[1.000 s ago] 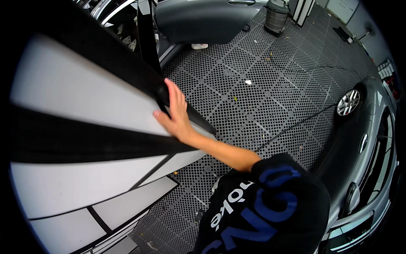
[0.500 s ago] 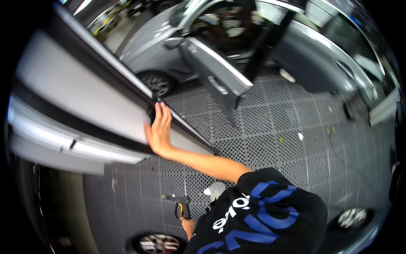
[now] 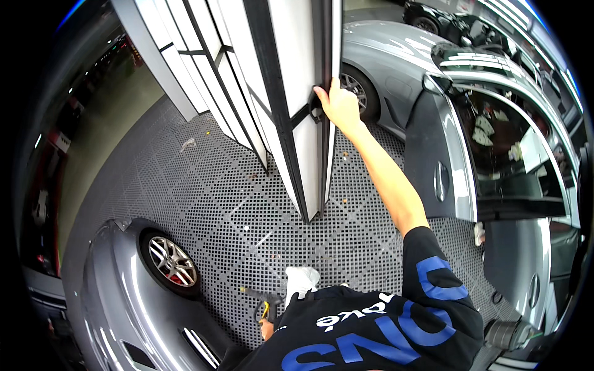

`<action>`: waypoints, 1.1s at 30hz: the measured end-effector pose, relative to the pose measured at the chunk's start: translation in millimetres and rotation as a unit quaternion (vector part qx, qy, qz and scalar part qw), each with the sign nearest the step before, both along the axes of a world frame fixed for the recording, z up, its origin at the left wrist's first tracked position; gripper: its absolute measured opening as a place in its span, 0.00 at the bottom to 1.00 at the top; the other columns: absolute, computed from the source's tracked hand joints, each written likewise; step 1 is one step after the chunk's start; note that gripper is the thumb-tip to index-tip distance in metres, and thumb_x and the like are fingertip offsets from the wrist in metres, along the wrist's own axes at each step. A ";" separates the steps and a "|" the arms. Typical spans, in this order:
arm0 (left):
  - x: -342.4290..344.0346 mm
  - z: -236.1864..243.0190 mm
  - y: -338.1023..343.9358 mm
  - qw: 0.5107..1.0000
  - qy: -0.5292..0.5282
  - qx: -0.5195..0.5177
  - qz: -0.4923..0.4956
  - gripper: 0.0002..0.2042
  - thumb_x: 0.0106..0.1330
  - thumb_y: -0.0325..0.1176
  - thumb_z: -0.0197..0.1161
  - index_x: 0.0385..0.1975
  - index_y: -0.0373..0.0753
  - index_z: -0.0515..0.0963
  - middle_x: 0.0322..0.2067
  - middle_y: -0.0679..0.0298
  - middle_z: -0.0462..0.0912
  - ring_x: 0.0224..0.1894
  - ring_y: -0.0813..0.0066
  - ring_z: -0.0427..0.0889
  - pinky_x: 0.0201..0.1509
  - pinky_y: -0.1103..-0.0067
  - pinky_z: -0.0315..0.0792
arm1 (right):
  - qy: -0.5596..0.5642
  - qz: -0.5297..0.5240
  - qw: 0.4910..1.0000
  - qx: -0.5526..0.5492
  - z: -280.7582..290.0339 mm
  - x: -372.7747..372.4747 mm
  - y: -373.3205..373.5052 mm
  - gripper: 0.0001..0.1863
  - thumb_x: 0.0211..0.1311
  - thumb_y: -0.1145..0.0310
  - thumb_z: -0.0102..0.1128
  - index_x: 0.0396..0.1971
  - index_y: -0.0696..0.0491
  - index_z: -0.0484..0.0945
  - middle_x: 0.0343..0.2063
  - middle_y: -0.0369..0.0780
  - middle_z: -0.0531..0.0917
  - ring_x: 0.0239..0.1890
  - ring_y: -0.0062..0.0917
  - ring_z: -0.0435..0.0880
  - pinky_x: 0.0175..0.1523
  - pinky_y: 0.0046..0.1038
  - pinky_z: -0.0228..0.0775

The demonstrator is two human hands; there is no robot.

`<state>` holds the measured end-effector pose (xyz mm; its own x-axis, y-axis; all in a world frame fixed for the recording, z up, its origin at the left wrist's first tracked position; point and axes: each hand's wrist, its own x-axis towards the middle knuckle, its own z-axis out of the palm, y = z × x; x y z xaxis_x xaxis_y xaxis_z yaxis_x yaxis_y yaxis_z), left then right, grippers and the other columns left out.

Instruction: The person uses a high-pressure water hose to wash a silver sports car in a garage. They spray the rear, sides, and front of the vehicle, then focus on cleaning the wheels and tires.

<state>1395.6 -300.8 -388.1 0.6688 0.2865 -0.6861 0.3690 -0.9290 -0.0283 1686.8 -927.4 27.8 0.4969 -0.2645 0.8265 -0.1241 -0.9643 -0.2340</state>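
1. Panel (image 3: 291, 62): tall, white-faced, dark-edged; stands upright in front of the person, its top out of my sight, its lower end over the grid floor (image 3: 241, 198)
2. Right hand (image 3: 341, 106): at the end of an outstretched arm, touching the panel's dark edge beside a small black catch (image 3: 316, 106); thumb spread away from the fingers, which are partly hidden, so I cannot tell whether they clasp the edge or merely rest there
3. Left hand (image 3: 267, 329): low at the person's side, partly covered by the shirt (image 3: 371, 321); fingers wrapped round the grip of a gun
4. Gun (image 3: 267, 300): dark body, yellow trigger, nozzle to the left
5. Handling, panel: I judge it stiff and fairly heavy for its height, its smooth faces slippery and easily marked; best held by the edge, near the catch
6. Handling, gun: probably rigid and light enough for one hand; best taken by the grip, clear of the trigger
7. Silver car (image 3: 383, 49): to the right, door (image 3: 427, 154) open
8. Grey car (image 3: 111, 290): lower left, spoked wheel (image 3: 172, 263) showing
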 end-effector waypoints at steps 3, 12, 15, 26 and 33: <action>15.1 -17.2 3.7 0.999 0.021 -0.003 0.031 0.31 0.57 0.43 0.68 0.61 0.44 0.68 0.45 0.47 0.85 0.52 0.49 0.84 0.53 0.60 0.78 | -0.003 -0.040 0.997 -0.058 0.1 51.1 6.6 0.26 0.70 0.51 0.58 0.35 0.64 0.70 0.12 0.47 0.78 0.15 0.41 0.83 0.20 0.36 0.75; 151.6 -7.0 20.1 0.998 0.035 0.014 0.058 0.34 0.56 0.39 0.67 0.65 0.44 0.65 0.46 0.48 0.85 0.52 0.50 0.84 0.55 0.61 0.78 | 0.162 0.031 0.981 0.098 13.3 272.4 9.8 0.31 0.70 0.50 0.56 0.49 0.66 0.61 0.27 0.60 0.83 0.35 0.57 0.85 0.41 0.53 0.78; 211.0 9.4 30.3 0.996 0.026 0.034 0.072 0.35 0.56 0.38 0.67 0.66 0.44 0.64 0.47 0.48 0.85 0.53 0.50 0.84 0.55 0.62 0.78 | 0.165 0.051 0.976 0.129 13.5 358.4 18.5 0.31 0.69 0.50 0.56 0.51 0.65 0.61 0.29 0.60 0.84 0.35 0.57 0.86 0.43 0.52 0.78; 404.3 54.7 -14.7 0.994 -0.018 0.011 0.103 0.36 0.55 0.34 0.65 0.68 0.45 0.63 0.40 0.49 0.86 0.45 0.49 0.86 0.50 0.61 0.80 | 0.183 0.069 0.966 0.171 20.6 685.3 45.4 0.34 0.69 0.55 0.56 0.54 0.70 0.55 0.38 0.61 0.84 0.44 0.55 0.85 0.53 0.50 0.75; 486.2 81.5 -101.0 0.984 0.055 -0.004 0.168 0.33 0.55 0.38 0.65 0.65 0.53 0.69 0.44 0.50 0.86 0.49 0.51 0.86 0.56 0.61 0.77 | 0.179 0.087 0.961 0.192 26.4 873.0 64.5 0.25 0.72 0.58 0.51 0.48 0.67 0.56 0.36 0.62 0.84 0.43 0.56 0.86 0.52 0.49 0.77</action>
